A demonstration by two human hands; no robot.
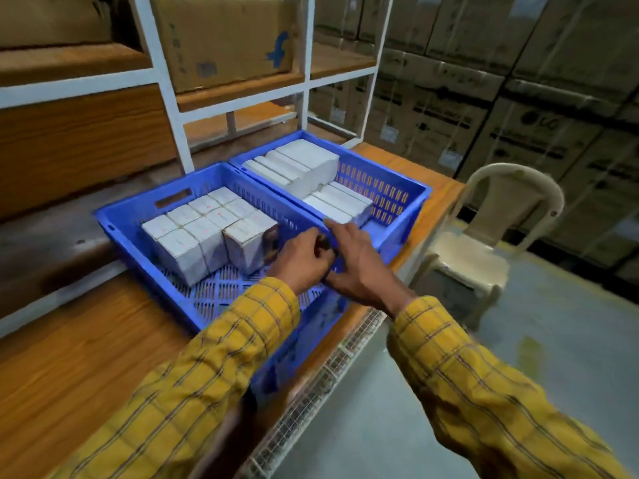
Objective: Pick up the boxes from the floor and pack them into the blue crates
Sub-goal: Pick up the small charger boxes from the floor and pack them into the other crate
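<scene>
Two blue crates sit side by side on a wooden counter [86, 340], their long walls touching. The near crate [138, 216] holds nine small white boxes [193, 236] that can be counted, standing upright in a tight block against its far-left part, with the perforated floor bare toward the person; the box at the block's right end shows a dark printed side. The far crate [397, 188] holds larger flat white boxes [304, 160]: about five stacked on edge toward the back and about three lower ones in front, though blur makes the count uncertain. Both hands meet at the wall shared by the crates. The left hand [301, 261] has its fingers curled around a small dark object [325, 243] at the rim; what the object is cannot be told. The right hand [359, 261] lies over the same rim with its fingers spread and fairly straight, the fingertips reaching toward the far crate and the thumb under the left hand. Both arms wear yellow checked sleeves [466, 375]. Behind the crates stands one white metal rack [166, 108] carrying one brown carton [224, 39]. One beige plastic chair [491, 236] stands on the grey floor to the right, before a wall of stacked cartons [518, 98].
</scene>
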